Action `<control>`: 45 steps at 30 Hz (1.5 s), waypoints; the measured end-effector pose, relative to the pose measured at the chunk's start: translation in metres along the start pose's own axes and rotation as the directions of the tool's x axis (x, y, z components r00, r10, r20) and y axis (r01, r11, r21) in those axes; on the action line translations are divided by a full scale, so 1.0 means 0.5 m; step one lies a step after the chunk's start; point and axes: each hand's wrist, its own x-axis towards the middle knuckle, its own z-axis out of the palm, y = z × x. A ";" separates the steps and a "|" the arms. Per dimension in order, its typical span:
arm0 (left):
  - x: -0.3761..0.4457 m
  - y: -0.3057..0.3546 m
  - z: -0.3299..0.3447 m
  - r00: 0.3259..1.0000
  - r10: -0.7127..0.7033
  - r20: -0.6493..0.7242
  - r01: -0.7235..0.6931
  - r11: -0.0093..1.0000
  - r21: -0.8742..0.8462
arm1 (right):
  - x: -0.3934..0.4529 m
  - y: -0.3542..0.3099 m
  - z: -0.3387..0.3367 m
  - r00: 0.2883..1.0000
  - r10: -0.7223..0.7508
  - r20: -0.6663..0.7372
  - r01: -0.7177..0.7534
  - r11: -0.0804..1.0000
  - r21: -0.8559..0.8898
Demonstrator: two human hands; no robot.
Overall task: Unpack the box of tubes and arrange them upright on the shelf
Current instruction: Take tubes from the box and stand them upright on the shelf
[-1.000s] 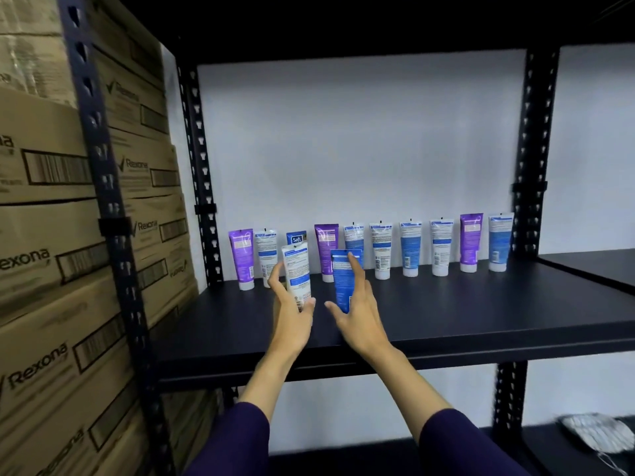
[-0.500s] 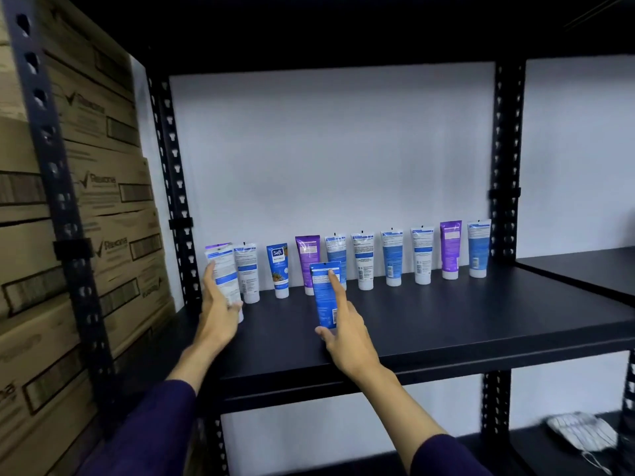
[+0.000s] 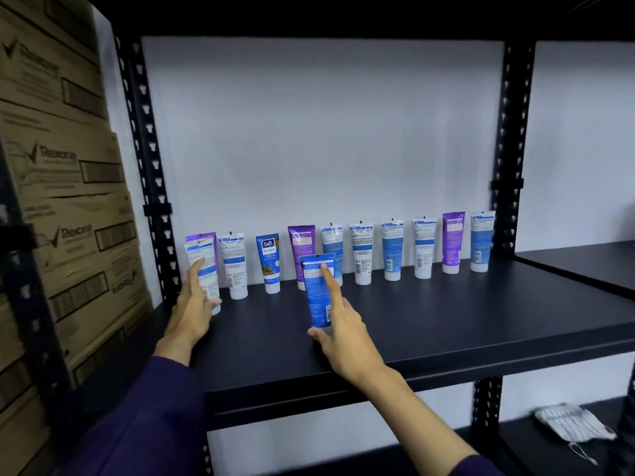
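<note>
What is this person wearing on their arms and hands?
Both arms wear dark purple long sleeves, pushed back so the forearms show. The left hand and right hand are bare: no gloves, rings, watch or bracelets visible.

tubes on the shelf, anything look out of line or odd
Two tubes stand forward of the back row: a blue tube held by the right hand, and a white tube held by the left hand in front of a purple tube. One tube faces label-front, unlike the others.
</note>
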 end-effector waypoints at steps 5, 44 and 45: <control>0.015 -0.012 0.003 1.000 0.008 0.002 -0.008 1.000 0.011 | 0.004 -0.002 0.007 1.000 -0.001 -0.009 0.001 1.000 -0.017; 0.030 -0.032 0.015 0.998 0.040 -0.041 -0.043 0.996 -0.077 | 0.263 -0.057 0.266 0.982 -0.018 0.189 0.044 0.990 -0.134; 0.031 -0.033 0.015 0.999 0.039 -0.037 -0.042 0.996 -0.082 | 0.264 -0.055 0.269 0.982 -0.023 0.188 0.048 0.990 -0.134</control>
